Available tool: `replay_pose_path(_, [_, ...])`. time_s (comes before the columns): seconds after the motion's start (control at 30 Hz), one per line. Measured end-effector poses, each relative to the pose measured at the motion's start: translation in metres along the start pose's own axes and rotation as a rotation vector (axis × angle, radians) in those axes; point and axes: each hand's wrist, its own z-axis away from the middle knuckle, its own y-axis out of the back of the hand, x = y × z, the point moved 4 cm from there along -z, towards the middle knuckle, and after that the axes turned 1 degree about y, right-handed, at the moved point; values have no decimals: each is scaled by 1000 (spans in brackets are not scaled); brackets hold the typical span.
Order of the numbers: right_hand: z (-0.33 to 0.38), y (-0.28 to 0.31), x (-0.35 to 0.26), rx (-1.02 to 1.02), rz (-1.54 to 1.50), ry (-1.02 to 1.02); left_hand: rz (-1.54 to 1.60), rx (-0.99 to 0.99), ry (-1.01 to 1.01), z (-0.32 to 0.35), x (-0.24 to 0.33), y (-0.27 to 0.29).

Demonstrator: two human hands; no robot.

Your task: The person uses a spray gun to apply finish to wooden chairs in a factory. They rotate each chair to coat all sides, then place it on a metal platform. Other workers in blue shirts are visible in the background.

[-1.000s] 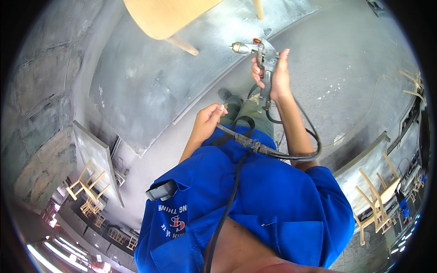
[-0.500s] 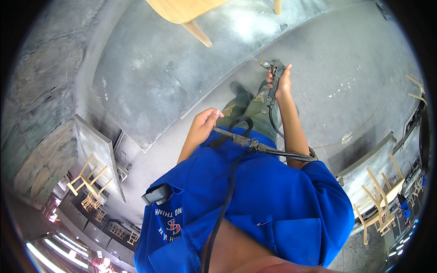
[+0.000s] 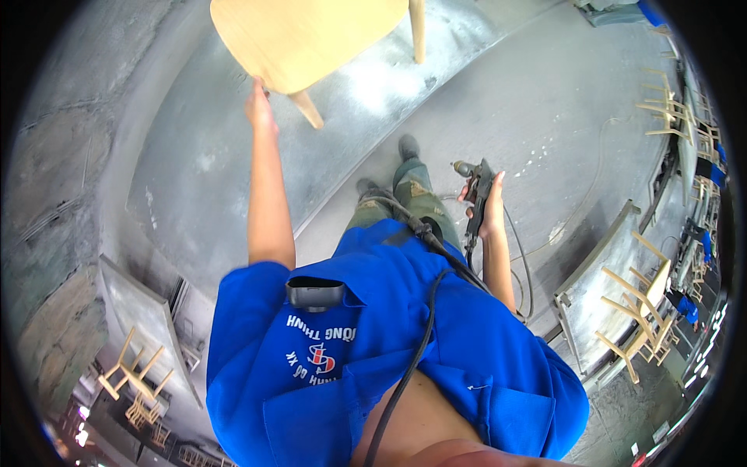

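Observation:
My left hand (image 3: 262,111) reaches out to the near left edge of a pale wooden chair (image 3: 311,39), its fingers closed round the rim of the seat. Two of the chair's tapered legs show; its far part is cut off by the upper edge of the view. In my right hand (image 3: 489,208) is a spray gun (image 3: 478,194) with a brass-coloured nozzle, pointing up and left. A dark hose (image 3: 471,241) runs down from the gun's handle. The chair stands over a grey, dusty panel (image 3: 233,175), well apart from the gun.
A thick taped hose (image 3: 426,233) crosses my waist. Light wooden chairs stand at the left (image 3: 134,373) and right (image 3: 642,311) beside upright grey boards. Another thin hose (image 3: 595,187) trails over the floor at right, where people in blue work farther off.
My left hand has gone from my waist out to the chair seat and taken hold of it. The right hand with the spray gun sits lower in view, its nozzle still up and left.

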Motion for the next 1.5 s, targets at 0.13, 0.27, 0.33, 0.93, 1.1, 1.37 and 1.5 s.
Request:
replay_pose_path(0.13, [13,-7,-19,28,66,16,381,10,24,-54,33,-35])
replay_pose_path(0.27, [1,-19,-42,-2,163,4,540,112,-16,-30,17,-26])
replay_pose_path(0.33, [-13,-29,-58,-27,196,22,501,159,-14,-7,1,-9])
replay_pose_path(0.93, [-154,-100,-214,-396,162,106,867,743,147,210,-103,-8])
replay_pose_path(1.1, [-129,-176,-306,-561,215,373,478,164,407,206,-78,-126])
replay_pose_path(1.37, [-119,-239,-393,-576,-288,487,3,-450,21,222,-53,-152])
replay_pose_path(1.5, [-139,-240,-348,-487,-227,317,-266,-558,9,229,-65,-110])
